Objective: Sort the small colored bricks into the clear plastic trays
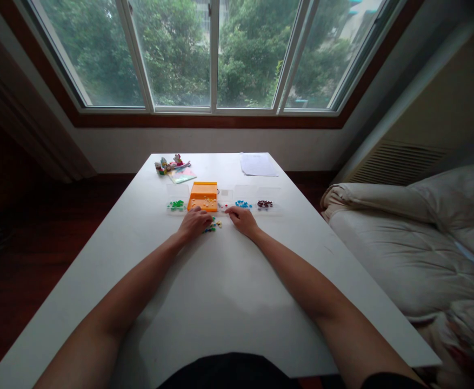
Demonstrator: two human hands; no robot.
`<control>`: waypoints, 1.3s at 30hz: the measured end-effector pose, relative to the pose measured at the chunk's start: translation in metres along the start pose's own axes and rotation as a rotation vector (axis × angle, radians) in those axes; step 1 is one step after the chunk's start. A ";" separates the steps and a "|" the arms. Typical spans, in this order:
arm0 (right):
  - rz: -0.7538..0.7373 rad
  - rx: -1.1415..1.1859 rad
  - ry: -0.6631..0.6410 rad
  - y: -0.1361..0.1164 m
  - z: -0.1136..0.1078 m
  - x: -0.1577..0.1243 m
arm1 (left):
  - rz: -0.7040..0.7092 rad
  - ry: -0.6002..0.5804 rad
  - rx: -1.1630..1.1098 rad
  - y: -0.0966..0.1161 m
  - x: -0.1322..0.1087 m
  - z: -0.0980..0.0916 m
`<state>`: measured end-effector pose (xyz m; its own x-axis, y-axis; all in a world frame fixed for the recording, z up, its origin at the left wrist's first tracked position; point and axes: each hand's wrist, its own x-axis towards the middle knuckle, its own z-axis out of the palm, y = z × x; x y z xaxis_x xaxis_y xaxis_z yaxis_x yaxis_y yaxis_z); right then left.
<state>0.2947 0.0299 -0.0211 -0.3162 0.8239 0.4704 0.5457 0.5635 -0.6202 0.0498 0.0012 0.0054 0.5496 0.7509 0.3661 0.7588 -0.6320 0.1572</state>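
My left hand [197, 218] rests in front of the orange case [203, 189], its fingers curled together. Whatever they may hold is hidden. Just by its fingertips lie small green, blue and yellow pieces [209, 229], like tiny building bricks, on the white table [228, 302]. My right hand [240, 217] reaches to the front of a clear box [226, 195], with thumb and fingers pressed together. A tiny red piece [226, 205] shows at its fingertips, too small to tell if it is gripped. Pale yellow pieces [208, 201] lie in the open orange case.
Open clear boxes hold green pieces [177, 205] on the left, blue pieces [242, 203] and dark brown pieces [265, 203] on the right. Farther back are colourful brick figures [172, 163], a flat packet [182, 174] and paper sheets [258, 164]. A sofa [407, 248] stands right.
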 end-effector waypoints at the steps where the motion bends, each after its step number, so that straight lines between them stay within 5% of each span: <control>1: -0.002 -0.002 0.000 0.000 0.000 0.000 | -0.006 0.004 -0.001 0.000 0.000 0.000; 26: 0.009 -0.015 -0.024 -0.002 -0.002 0.000 | -0.021 -0.002 -0.052 -0.005 -0.001 0.004; 39: 0.012 -0.008 -0.025 -0.002 -0.003 -0.002 | -0.019 -0.047 -0.021 -0.010 -0.007 -0.009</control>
<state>0.2967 0.0275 -0.0188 -0.3290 0.8316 0.4474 0.5553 0.5536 -0.6206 0.0350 0.0006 0.0097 0.5514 0.7706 0.3195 0.7622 -0.6211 0.1826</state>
